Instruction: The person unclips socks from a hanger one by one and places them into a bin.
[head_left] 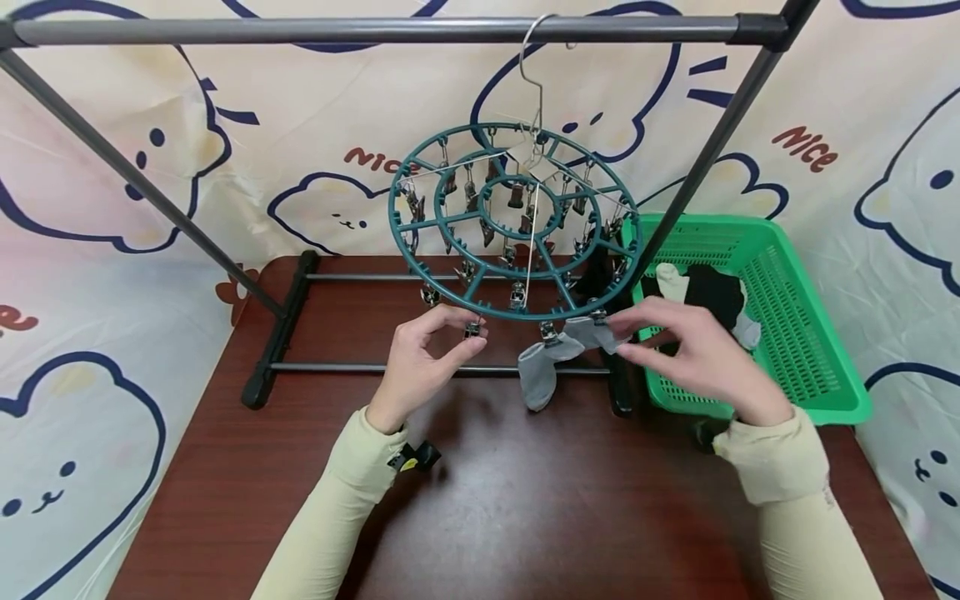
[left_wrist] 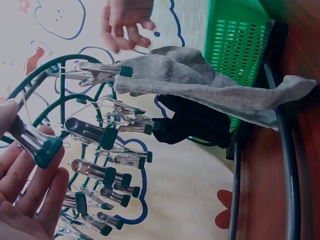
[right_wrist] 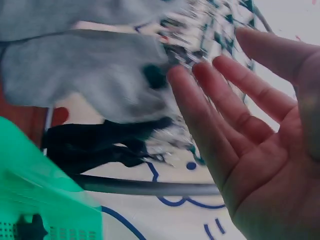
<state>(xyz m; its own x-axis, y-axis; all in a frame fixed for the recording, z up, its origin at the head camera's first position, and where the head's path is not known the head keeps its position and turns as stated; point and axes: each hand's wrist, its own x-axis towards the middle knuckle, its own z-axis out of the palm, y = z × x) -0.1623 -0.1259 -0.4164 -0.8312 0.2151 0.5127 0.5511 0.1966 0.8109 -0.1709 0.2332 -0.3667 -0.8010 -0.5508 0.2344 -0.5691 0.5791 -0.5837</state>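
My left hand point(head_left: 420, 358) pinches a metal clip point(left_wrist: 40, 145) with green tips between thumb and fingers; it hangs at the front rim of the round teal clip hanger point(head_left: 417, 224). To its right, a pair of grey socks point(head_left: 537, 375) dangles from clips on the same rim. My right hand point(head_left: 693, 350) is beside the right-hand sock, its fingers spread and holding nothing in the right wrist view. A black sock point(left_wrist: 192, 122) hangs from another clip behind the grey ones.
A green basket point(head_left: 847, 392) with black, grey and cream socks point(head_left: 712, 296) stands at the right. The hanger hooks over the rack's grey top bar point(head_left: 300, 32). The rack's feet point(head_left: 258, 387) stand on the brown table point(head_left: 525, 500), before a cartoon-print cloth.
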